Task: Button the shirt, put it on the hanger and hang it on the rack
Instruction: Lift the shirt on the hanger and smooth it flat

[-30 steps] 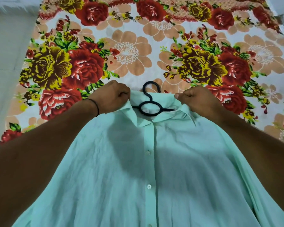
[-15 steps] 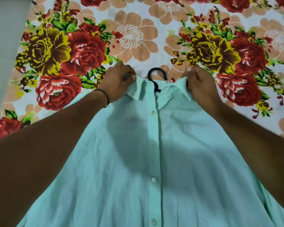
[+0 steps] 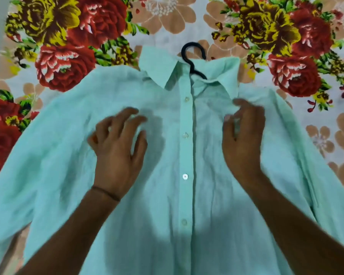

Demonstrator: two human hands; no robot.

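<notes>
Hanger hook [image 3: 193, 56]: top centre, protruding from shirt [image 3: 167, 195] collar, up-frame of both hands. Left hand [image 3: 118, 143], right hand [image 3: 243, 139]: fingers loosely curled, empty; right nearer.

- No text, label, brand or number can be read on the mint-green button-front shirt [image 3: 207, 195], the black plastic hanger [image 3: 195, 70] or the floral printed bedsheet [image 3: 167, 36].

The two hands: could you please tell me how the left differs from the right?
The left hand wears a thin wrist band; the right hand has none. The left hand's fingers are spread apart; the right hand's sit closer together. Both are loosely curled over the shirt, one on each side of the button row, gripping nothing.
</notes>
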